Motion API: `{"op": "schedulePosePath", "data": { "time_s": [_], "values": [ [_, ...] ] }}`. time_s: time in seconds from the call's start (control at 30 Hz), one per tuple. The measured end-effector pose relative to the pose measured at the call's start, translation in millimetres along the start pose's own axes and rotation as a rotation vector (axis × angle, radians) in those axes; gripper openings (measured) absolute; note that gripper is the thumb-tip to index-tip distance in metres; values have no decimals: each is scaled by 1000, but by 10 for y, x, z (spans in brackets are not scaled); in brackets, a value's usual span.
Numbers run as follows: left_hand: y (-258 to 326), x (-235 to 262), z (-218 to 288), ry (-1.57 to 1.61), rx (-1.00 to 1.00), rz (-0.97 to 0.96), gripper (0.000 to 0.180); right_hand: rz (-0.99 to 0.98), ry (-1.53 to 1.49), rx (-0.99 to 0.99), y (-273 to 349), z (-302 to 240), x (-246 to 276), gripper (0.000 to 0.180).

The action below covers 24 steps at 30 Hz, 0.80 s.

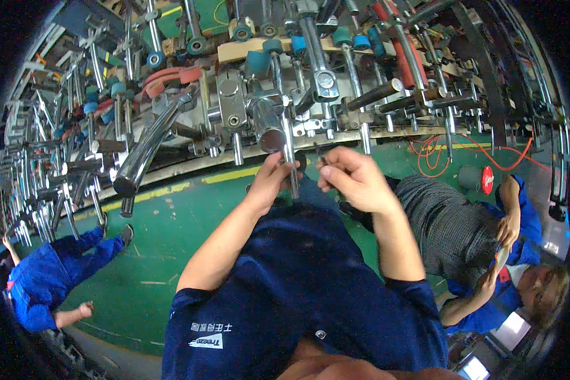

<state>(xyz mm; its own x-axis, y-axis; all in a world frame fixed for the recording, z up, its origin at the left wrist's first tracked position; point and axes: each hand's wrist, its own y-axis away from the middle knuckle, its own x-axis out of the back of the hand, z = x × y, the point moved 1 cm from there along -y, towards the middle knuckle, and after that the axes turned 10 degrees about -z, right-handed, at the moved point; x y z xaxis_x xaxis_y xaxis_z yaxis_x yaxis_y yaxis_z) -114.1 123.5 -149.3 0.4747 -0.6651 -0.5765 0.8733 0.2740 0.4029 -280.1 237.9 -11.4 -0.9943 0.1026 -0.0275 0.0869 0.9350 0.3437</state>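
Observation:
A slim chrome rod (291,142) sticks out toward me from the crowded metalwork, beside a thick polished cylinder (270,126). My left hand (267,183) is at the near part of this rod, its fingers bent together around it, with a fingertip showing on the rod's right side. Just to the right, my right hand (356,180) is closed in a pinch, thumb against curled fingers. A small, thin dark piece (320,152) shows at those fingertips, too small to name. A chrome arm with a round clamp end (323,79) stands beyond my hands.
Metal rods, clamps and blue rollers (361,42) crowd the bench. A large chrome tube (133,174) juts out at left. A co-worker in blue (44,272) is at left; another person (487,285) is close at right. An orange hose (510,166) and reel (486,180) lie behind.

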Motion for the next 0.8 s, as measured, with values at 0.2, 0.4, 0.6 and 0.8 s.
{"op": "schedulePosePath", "data": {
  "time_s": [0.2, 0.4, 0.6, 0.8],
  "values": [
    [41, -14, -10, 42, 114, 17, 37, 366, -245, -7, -64, 511, -22, 16],
    [-82, -75, -90, 145, 115, 143, 45, 400, -244, 87, -339, 641, 139, 14],
    [-126, -19, -23, -544, -225, 458, 42, 211, -293, 13, -652, 673, -6, 17],
    [94, -423, 416, -698, -320, 466, 47, 96, -181, 116, -952, 659, -120, 23]
  ]
}}
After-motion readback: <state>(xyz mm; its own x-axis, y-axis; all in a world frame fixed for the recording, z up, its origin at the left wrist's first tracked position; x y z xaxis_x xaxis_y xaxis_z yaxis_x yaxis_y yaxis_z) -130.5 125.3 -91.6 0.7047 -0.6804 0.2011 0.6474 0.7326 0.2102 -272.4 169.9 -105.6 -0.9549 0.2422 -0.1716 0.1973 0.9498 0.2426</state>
